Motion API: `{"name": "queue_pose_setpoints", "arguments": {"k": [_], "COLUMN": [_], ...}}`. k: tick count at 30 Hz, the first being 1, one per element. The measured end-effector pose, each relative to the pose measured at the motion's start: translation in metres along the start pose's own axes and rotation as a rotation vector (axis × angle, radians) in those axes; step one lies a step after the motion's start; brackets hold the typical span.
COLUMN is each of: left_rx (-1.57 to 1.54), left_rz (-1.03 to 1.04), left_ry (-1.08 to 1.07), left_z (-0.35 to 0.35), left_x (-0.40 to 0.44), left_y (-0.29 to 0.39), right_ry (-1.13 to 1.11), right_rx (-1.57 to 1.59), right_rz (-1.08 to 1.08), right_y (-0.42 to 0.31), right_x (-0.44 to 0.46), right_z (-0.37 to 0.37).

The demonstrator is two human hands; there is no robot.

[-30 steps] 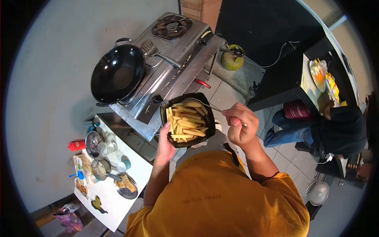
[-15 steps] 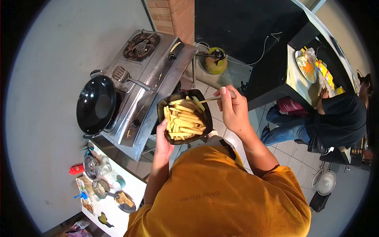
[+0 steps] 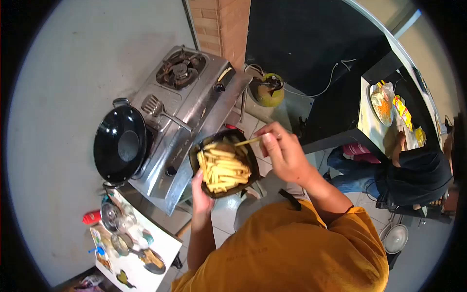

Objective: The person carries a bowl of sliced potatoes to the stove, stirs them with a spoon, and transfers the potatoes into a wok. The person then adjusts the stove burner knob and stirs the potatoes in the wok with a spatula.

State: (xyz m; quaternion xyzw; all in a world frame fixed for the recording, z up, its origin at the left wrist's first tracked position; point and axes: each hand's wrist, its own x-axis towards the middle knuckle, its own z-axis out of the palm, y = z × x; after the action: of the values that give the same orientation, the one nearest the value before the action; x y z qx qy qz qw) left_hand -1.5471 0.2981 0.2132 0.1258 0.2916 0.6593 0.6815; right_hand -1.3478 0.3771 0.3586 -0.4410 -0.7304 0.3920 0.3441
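My left hand (image 3: 200, 194) grips the near left side of a square black bowl (image 3: 254, 168), thumb over the rim. Pale yellow potato sticks (image 3: 224, 170) fill much of the bowl. In my right hand (image 3: 284, 153), a spoon (image 3: 249, 141) is pinched by its thin handle. Its lower end dips among the potato sticks at the bowl's far side, and the head is mostly hidden. The bowl is held in the air in front of my body, just right of the stove's front edge.
A black wok (image 3: 109, 153) sits on the near burner of the steel stove (image 3: 194, 104). A slotted spatula (image 3: 165, 113) lies on the stovetop. Bowls and a pan crowd the white table (image 3: 163, 238). Another person (image 3: 413, 177) stands right, by a plate of food (image 3: 382, 104).
The bowl has moved slightly down and left in view, and the spoon has shifted within it. The potato sticks lie more heaped together. My view has tilted a little.
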Motion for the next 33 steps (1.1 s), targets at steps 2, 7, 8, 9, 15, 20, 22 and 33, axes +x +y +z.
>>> {"name": "queue_pose_setpoints", "arguments": {"k": [2,7,8,9,15,20,22,33], "left_rx": [0.021,0.008,0.014,0.008,0.0,0.017,0.025,0.054], "left_rz": [0.011,-0.017,-0.025,-0.004,0.031,0.042,0.025,-0.079], "left_ry": [-0.023,0.077,0.08,0.075,0.228,0.16,0.133,-0.041], "left_z": [-0.012,-0.05,-0.06,-0.066,-0.101,-0.113,-0.123,-0.117], "left_x": [-0.016,-0.056,-0.062,-0.065,-0.08,-0.076,-0.072,-0.027], "left_y": [0.011,0.034,0.038,0.042,0.046,0.045,0.04,0.026], "right_ry": [-0.002,-0.12,-0.159,-0.192,-0.278,-0.283,-0.298,-0.199], "right_rx": [0.0,-0.016,-0.047,-0.085,-0.19,-0.183,-0.192,-0.247], "right_rz": [-0.074,-0.207,-0.201,-0.21,-0.314,-0.306,-0.283,-0.144], "right_y": [-0.004,-0.022,-0.026,-0.031,-0.037,-0.031,-0.031,-0.011], "right_x": [0.005,0.02,0.021,0.027,0.035,0.031,0.028,0.027], "right_z": [0.027,0.087,0.098,0.108,0.147,0.158,0.159,0.123]}}
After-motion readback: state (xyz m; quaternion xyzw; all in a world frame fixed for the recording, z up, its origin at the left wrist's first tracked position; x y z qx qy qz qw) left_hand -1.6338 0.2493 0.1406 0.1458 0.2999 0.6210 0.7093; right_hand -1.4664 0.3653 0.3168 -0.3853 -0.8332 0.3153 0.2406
